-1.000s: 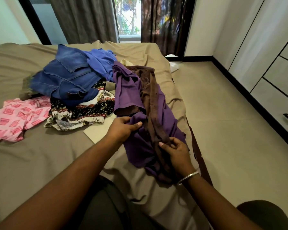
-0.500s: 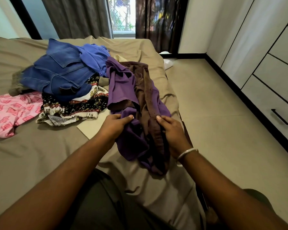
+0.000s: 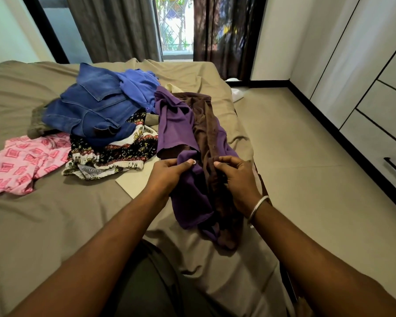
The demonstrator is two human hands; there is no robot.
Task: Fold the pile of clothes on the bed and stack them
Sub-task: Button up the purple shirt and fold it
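Observation:
A purple and brown garment (image 3: 181, 124) lies lengthwise near the right edge of the bed (image 3: 44, 225). My left hand (image 3: 169, 171) pinches its purple part, thumb on top. My right hand (image 3: 236, 177) grips the brown strip beside it. The garment's near end hangs bunched between my wrists. Behind it sits the pile: blue denim (image 3: 92, 110), a bright blue shirt (image 3: 137, 85) and a black patterned cloth (image 3: 114, 156). A pink patterned piece (image 3: 21, 165) lies flat at the left.
A pale folded cloth (image 3: 137, 181) lies on the sheet under the pile's near edge. Tiled floor (image 3: 306, 179) runs along the bed's right side, with white wardrobe drawers (image 3: 380, 124) beyond. Curtains and a window stand at the far end.
Both hands have slid up the purple and brown garment, away from me, and come closer together. The garment's near end has gathered up under my wrists.

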